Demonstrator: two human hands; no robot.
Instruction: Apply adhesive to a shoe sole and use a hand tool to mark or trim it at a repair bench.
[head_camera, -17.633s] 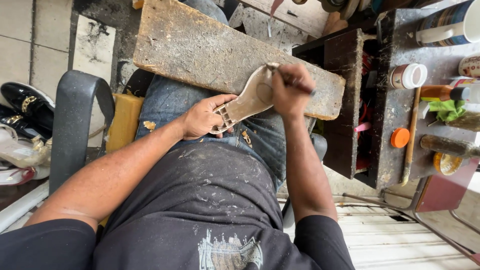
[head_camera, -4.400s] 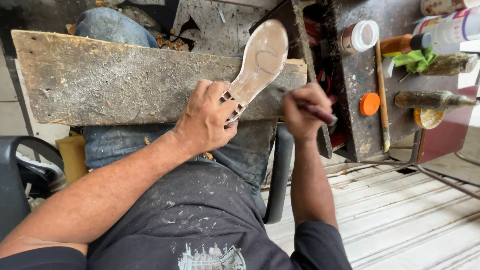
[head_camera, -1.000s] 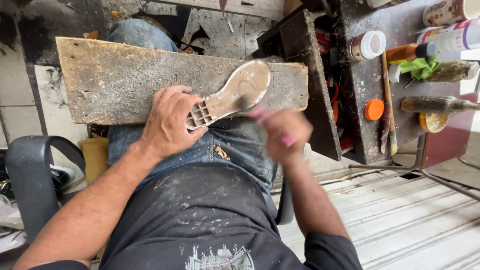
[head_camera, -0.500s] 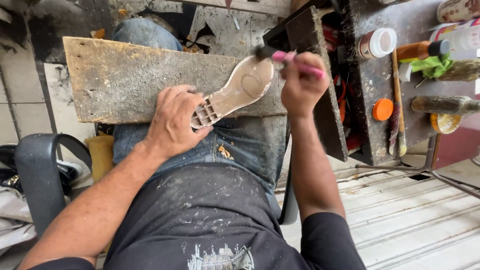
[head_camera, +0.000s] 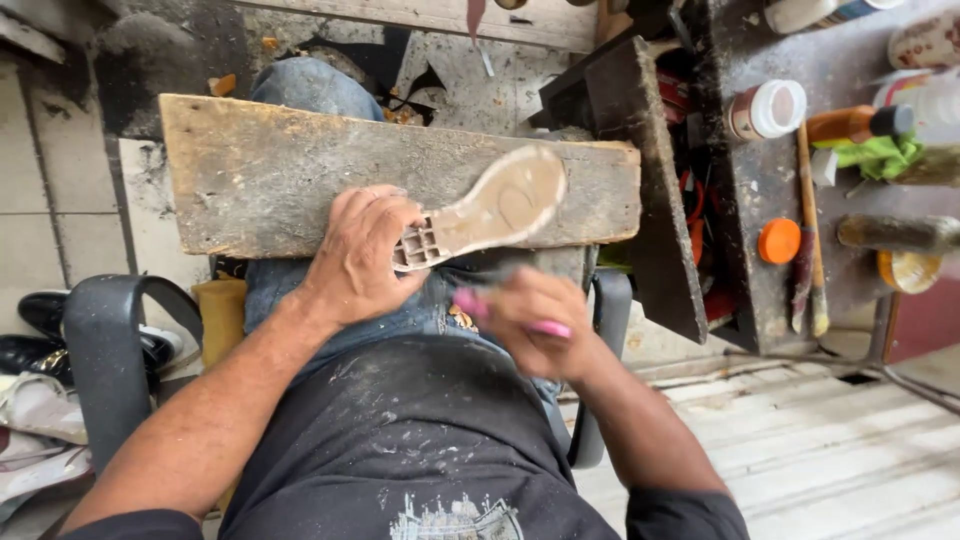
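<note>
A tan shoe sole (head_camera: 495, 205) lies bottom-up on a worn wooden board (head_camera: 260, 175) that rests across my lap. My left hand (head_camera: 362, 250) grips the sole at its ribbed heel end and pins it to the board. My right hand (head_camera: 535, 320) is pulled back near my belly, blurred by motion, closed around a pink-handled brush (head_camera: 505, 315). The brush tip is off the sole and I cannot make out its bristles.
A dark side bench (head_camera: 745, 190) on the right carries a white-lidded jar (head_camera: 767, 108), an orange lid (head_camera: 779, 240), a long brush (head_camera: 810, 230), green cloth (head_camera: 868, 155) and bottles. A grey chair arm (head_camera: 105, 350) and black shoes (head_camera: 40, 330) are at the left.
My right hand has swung the brush from the toe end of the sole back toward my body. The left hand keeps the sole held on the board.
</note>
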